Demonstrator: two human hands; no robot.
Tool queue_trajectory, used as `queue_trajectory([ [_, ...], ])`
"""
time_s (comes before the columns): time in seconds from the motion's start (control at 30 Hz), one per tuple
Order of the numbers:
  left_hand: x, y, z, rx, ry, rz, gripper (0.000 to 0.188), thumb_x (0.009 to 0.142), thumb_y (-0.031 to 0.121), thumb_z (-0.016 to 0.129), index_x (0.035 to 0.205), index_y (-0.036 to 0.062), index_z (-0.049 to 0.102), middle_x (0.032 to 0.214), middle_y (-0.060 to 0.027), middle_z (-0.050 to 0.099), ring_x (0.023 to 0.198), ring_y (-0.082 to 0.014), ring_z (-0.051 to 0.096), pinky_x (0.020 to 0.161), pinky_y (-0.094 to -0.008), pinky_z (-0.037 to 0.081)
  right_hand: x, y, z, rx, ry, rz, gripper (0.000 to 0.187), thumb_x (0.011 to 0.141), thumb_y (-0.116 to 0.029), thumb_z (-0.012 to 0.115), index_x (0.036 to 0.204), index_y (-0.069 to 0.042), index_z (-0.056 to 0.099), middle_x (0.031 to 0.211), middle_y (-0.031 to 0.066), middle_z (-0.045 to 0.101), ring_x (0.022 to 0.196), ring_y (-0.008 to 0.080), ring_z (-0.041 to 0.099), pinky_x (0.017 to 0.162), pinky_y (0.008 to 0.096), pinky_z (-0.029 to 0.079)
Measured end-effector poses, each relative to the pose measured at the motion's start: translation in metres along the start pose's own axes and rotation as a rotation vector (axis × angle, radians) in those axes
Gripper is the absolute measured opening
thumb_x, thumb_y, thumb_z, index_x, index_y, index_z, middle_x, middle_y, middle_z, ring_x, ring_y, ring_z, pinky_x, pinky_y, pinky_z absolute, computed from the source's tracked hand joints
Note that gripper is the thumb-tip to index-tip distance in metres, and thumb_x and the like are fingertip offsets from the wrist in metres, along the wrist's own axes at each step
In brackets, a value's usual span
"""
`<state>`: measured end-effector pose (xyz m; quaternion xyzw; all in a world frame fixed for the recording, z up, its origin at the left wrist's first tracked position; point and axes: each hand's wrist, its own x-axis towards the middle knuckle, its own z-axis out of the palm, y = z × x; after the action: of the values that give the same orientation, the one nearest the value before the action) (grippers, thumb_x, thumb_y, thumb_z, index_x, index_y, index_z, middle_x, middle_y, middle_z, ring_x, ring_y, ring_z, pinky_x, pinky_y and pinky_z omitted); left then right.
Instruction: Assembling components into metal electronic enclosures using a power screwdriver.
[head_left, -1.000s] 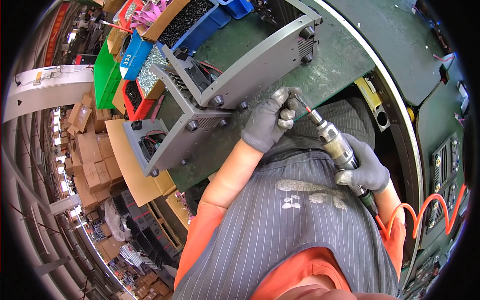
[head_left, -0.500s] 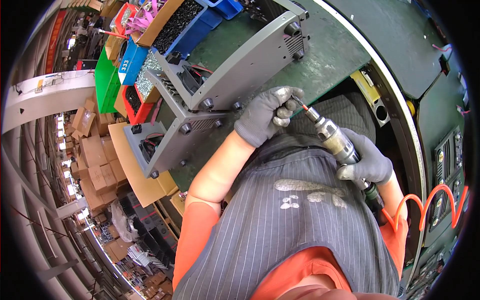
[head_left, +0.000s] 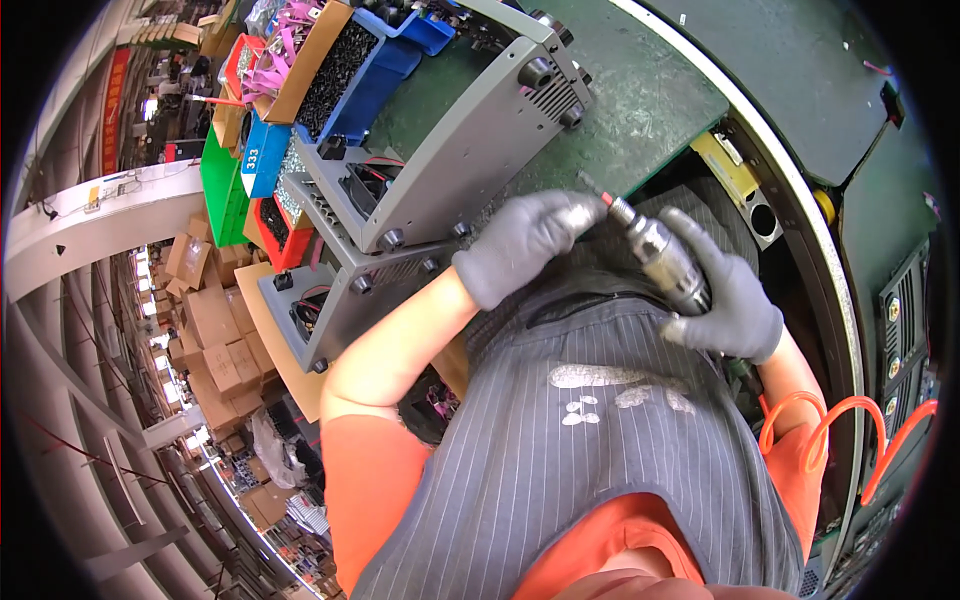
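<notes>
Air driver: one, metal-bodied (head_left: 668, 264), above the lap, bit end angled up and to the left, near the bench edge.
Driver bit: red-collared (head_left: 607, 200), close by the left fingertips; whether they touch it cannot be told.
Left hand: grey-gloved (head_left: 522, 243), fingers drawn together and bent; whether a small part is pinched in them is hidden.
Right hand: grey-gloved (head_left: 735, 303), loosely about the driver's rear, thumb and forefinger well parted on either side of the barrel; firmness of hold cannot be told.
Hose: orange, coiled (head_left: 850, 404), at the right forearm.
Housings: two, grey metal, black-footed; the upper (head_left: 470, 145) overlapping the lower (head_left: 352, 312) in view, both apart from the bit.
Bench: green top (head_left: 645, 105).
Bins: one blue (head_left: 372, 98), one red (head_left: 293, 247), beyond the housings.
Step at the bit: judged to be readying or adjusting the driver's tip, not driving.
Next move with the driver: seems to call for a fuller right-hand grip, left fingertips clear of the bit, and slack in the hose.
</notes>
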<state>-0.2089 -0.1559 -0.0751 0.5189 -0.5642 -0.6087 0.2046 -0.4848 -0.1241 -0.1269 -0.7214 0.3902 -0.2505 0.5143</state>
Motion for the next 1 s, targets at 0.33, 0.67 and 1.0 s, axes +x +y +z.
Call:
queue_trajectory([
  [0.33, 0.056, 0.094, -0.114, 0.704, 0.325, -0.024, 0.036, 0.097, 0.031, 0.056, 0.112, 0.0022, 0.071, 0.099, -0.0092, 0.073, 0.091, -0.0144, 0.066, 0.085, -0.0282, 0.051, 0.045, 0.013, -0.024, -0.007, 0.016, 0.183, 0.098, 0.069, -0.029, 0.08, 0.153, -0.01, 0.032, 0.117, 0.0221, 0.064, 0.112, 0.0324, 0.062, 0.1, 0.0376, 0.045],
  [0.67, 0.12, 0.019, -0.106, 0.248, -0.289, -0.445, 0.027, 0.092, 0.022, 0.064, 0.11, 0.0029, 0.07, 0.093, -0.0084, 0.07, 0.086, -0.0158, 0.064, 0.08, -0.0282, 0.051, 0.05, 0.007, -0.022, 0.23, 0.002, 0.243, 0.1, 0.066, -0.025, 0.081, 0.151, -0.005, 0.034, 0.136, 0.0185, 0.054, 0.128, 0.0286, 0.05, 0.11, 0.0373, 0.035],
  [1.0, 0.116, 0.034, -0.1, 0.658, -0.415, -0.394, 0.026, 0.091, 0.024, 0.062, 0.107, 0.0049, 0.069, 0.09, -0.0091, 0.069, 0.088, -0.0197, 0.064, 0.082, -0.0323, 0.051, 0.054, 0.003, -0.024, 0.063, -0.018, 0.274, 0.098, 0.065, -0.024, 0.08, 0.15, -0.005, 0.034, 0.131, 0.0196, 0.057, 0.123, 0.0324, 0.056, 0.107, 0.0379, 0.039],
])
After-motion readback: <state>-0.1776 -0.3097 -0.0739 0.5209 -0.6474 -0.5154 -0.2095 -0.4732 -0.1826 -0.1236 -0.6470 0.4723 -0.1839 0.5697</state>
